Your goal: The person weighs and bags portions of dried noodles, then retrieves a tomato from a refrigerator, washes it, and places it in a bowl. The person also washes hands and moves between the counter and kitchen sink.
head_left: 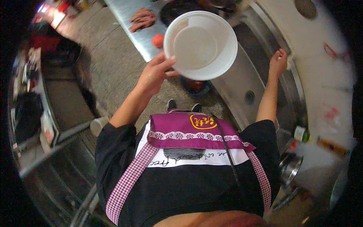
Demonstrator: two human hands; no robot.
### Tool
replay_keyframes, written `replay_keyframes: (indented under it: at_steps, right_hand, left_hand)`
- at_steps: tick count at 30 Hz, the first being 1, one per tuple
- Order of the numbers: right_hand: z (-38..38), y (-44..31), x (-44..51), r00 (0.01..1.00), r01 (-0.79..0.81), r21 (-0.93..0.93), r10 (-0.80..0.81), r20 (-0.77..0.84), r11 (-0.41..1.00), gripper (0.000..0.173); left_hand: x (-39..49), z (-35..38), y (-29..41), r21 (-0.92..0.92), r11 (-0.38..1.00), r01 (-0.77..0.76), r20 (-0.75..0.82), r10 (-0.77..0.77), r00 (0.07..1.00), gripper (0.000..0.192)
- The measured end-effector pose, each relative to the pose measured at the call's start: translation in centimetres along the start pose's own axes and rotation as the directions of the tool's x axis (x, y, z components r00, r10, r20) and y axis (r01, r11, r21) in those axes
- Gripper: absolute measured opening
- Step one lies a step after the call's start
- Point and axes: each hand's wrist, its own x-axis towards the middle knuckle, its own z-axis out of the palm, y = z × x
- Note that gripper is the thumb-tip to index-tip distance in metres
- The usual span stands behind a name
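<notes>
My left hand (157,71) grips the near left rim of a round white plastic bowl (195,46), thumb over the edge. The bowl is tipped so that its inside faces me, and the round base shows as a ring. On the right, my right hand (278,63) is held with curled fingers near the back edge of a metal sink (235,82). A small pale spot shows between those fingers, too small to name. The sink has a dark round drain (249,97). Behind the bowl's left rim, a round orange-red item (158,41) is partly hidden.
A steel table (124,17) bears a crumpled brownish cloth-like item (143,19) and a dark pan (173,11). Below the bowl, a tub (195,87) stands on the floor. A metal pot (292,170) and a bottle (302,134) are at right; a white bucket (99,126) is at left.
</notes>
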Motion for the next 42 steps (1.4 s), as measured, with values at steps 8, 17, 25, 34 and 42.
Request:
replay_keyframes:
  at_steps: [8, 17, 25, 34, 42]
  right_hand:
    - [6.4, -7.1, 8.0, 0.858, 0.313, -0.564, 0.026, 0.512, 0.765, 0.073]
    - [9.1, -13.9, 6.9, 0.711, 0.636, -0.196, -0.467, 0.526, 0.746, 0.055]
    - [8.6, -17.2, 5.0, 0.429, 0.816, 0.066, -0.678, 0.597, 0.575, 0.041]
    - [8.8, -20.4, 3.7, 0.335, 0.840, 0.113, -0.672, 0.661, 0.530, 0.045]
    - [6.2, -20.8, 0.9, 0.461, 0.746, 0.074, -0.593, 0.660, 0.662, 0.045]
  left_hand:
    - [12.5, 3.5, -3.0, -0.036, 0.997, 0.062, -0.103, -0.065, 0.993, 0.034]
    - [22.8, 1.1, -10.0, 0.060, 0.961, 0.269, -0.148, -0.258, 0.955, 0.043]
    - [25.5, -4.4, -18.2, 0.634, 0.740, -0.227, 0.168, 0.155, 0.973, 0.034]
    - [26.9, -5.7, -19.9, 0.585, 0.805, 0.105, -0.221, 0.033, 0.975, 0.031]
    - [19.8, -5.0, -19.7, 0.973, 0.223, 0.067, -0.053, -0.066, 0.996, 0.037]
